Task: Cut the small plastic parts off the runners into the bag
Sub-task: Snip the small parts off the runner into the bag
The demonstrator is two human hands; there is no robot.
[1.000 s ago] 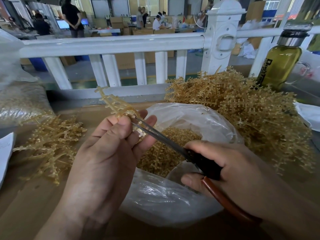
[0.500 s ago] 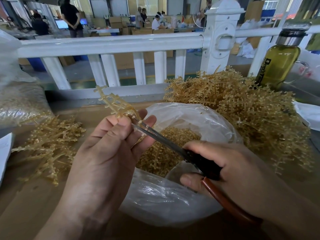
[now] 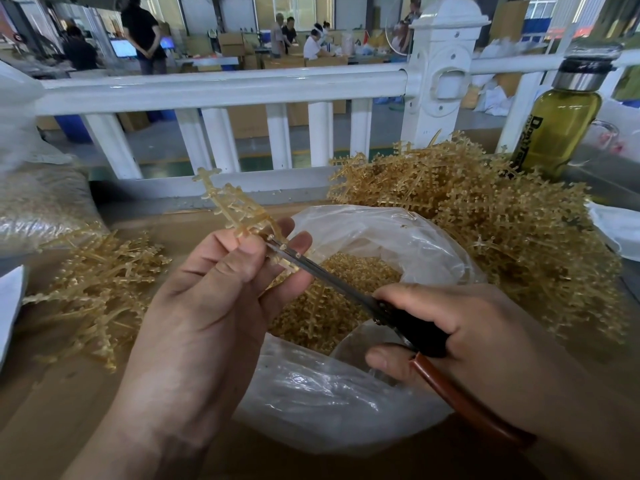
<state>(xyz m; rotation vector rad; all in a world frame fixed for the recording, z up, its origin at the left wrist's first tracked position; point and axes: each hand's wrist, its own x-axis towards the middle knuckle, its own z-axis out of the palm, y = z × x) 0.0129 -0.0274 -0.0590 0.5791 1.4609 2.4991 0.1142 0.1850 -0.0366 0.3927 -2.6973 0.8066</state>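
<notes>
A pale amber runner (image 3: 235,209), small parts lining its branches, sticks up and away above the middle of the bench (image 3: 52,410), its lower end pinched in the left hand (image 3: 207,299), whose fingers (image 3: 242,261) and thumb curl round it. The scissors (image 3: 332,282) meet the runner right at those fingertips, the blades lying close together and slanting down to the right; whether they are fully closed I cannot tell. The right hand (image 3: 467,327) grips the scissors, its fingers (image 3: 415,296) curled round the black handle while a brown handle runs back under the palm. Directly below the cut sits the clear plastic bag (image 3: 346,393), mouth open, with a heap of cut parts (image 3: 332,306) inside. Toward the far right corner of the bench lies a large pile (image 3: 485,230) of tangled runners, touching the bag's far rim; near the left edge lies a small pile (image 3: 100,285) of sparser ones. A filled plastic sack (image 3: 41,202) rests at the far left corner. A bottle (image 3: 557,123) of yellow-green liquid stands upright behind the large pile. A white railing (image 3: 221,88) runs along the far edge
</notes>
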